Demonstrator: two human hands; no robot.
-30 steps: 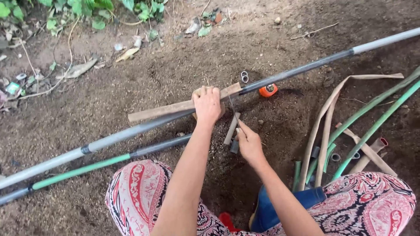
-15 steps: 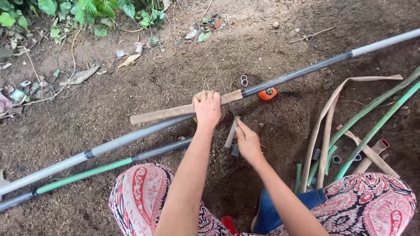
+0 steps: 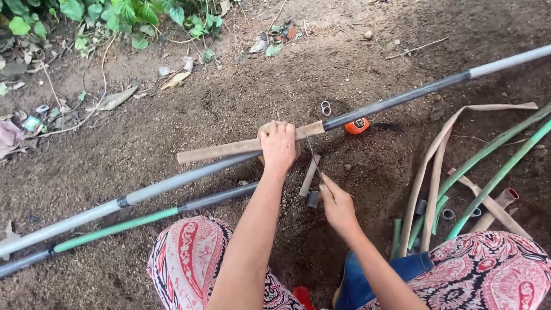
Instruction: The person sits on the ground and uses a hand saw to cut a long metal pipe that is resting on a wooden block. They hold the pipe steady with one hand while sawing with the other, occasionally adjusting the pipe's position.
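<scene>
A flat wooden slat (image 3: 229, 150) lies slantwise on the long grey pipe (image 3: 189, 177) over bare soil.

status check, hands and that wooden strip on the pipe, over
Left hand clamped on wooden strip, pinning it on the long pipe. Right hand pinching a thin blade by the strip. Orange tape measure just beyond.

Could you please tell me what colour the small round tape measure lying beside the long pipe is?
The tape measure is orange, seen in the head view.
</scene>
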